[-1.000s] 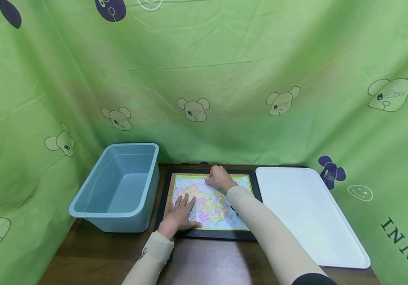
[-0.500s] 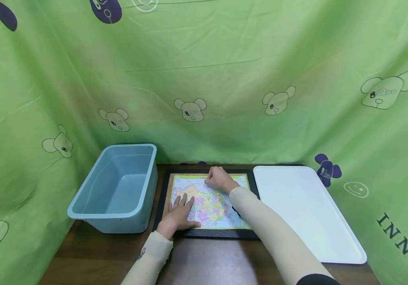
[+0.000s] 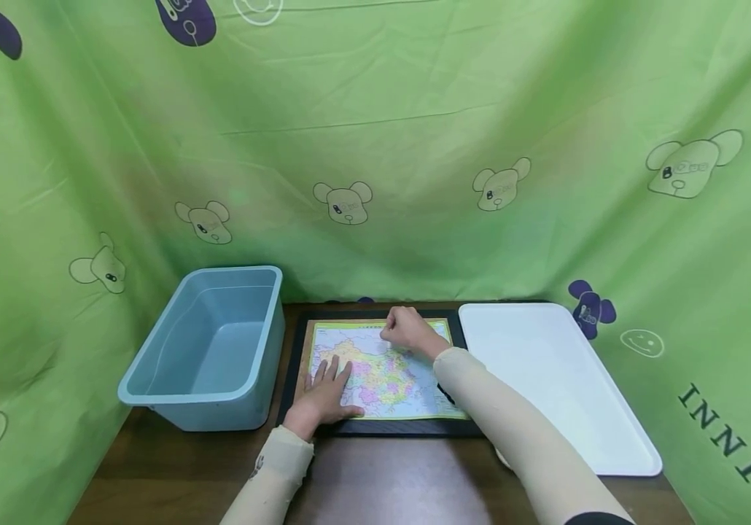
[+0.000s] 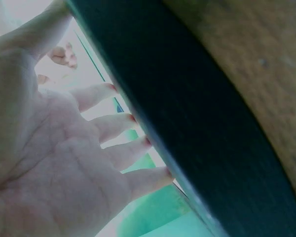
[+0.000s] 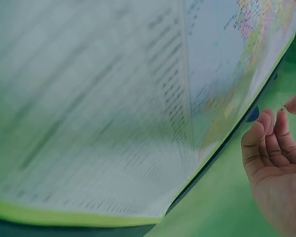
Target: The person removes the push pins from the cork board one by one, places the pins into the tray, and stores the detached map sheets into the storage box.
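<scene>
A: Where to find the map (image 3: 378, 386)?

B: Flat on the tabletop (image 3: 382, 474), within the dark frame (image 3: 408, 429), with the long axis from left to right before the body.

A: And how to describe the left hand (image 3: 324, 397)?

B: Spread wide, apparently resting on the near left part of the map.

A: And the right hand (image 3: 408, 328)?

B: Curled narrow at the far edge, around the middle; seemingly pinching a tiny thing (image 5: 282, 107), too small to name.

A: Touching the map there, or apart from it?

B: Impossible to say from these views.

A: Then, which relation to watch for the coming move?

B: Probably that between the tiny thing and the far edge. For this edge, count the right hand as nearer; from there, look toward the body for most of the map.
</scene>
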`<state>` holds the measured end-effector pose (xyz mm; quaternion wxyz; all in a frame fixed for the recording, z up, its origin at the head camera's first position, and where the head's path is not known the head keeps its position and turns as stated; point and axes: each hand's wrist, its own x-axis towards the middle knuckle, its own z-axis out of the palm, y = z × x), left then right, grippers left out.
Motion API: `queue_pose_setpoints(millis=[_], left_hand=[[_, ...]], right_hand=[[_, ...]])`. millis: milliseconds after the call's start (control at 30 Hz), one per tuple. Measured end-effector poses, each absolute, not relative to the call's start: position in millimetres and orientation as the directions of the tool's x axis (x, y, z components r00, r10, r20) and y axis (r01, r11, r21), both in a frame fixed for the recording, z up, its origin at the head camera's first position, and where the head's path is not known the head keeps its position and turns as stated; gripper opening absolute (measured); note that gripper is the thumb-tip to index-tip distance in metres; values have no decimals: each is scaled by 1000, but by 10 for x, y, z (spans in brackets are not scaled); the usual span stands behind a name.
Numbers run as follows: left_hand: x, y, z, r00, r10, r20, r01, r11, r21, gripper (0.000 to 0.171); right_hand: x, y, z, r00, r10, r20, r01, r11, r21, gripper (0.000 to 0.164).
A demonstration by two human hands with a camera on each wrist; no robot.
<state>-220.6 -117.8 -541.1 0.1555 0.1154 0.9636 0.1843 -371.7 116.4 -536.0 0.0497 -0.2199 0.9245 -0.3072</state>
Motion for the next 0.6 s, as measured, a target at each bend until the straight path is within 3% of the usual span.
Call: queue_pose_setpoints(millis=[133,600], left_hand=[[-2201,-1181,-5401,-922,280,-266,159,903,400,99],[-2168,-1172,-5390,-921,298,-251,175,892,416,98]], right_hand=[[-3659,1261,-5317,-905,-422,60,-379,731,-567,1],[-3489,1762,-5276,-935,-347,76,-324,745,-584,3]])
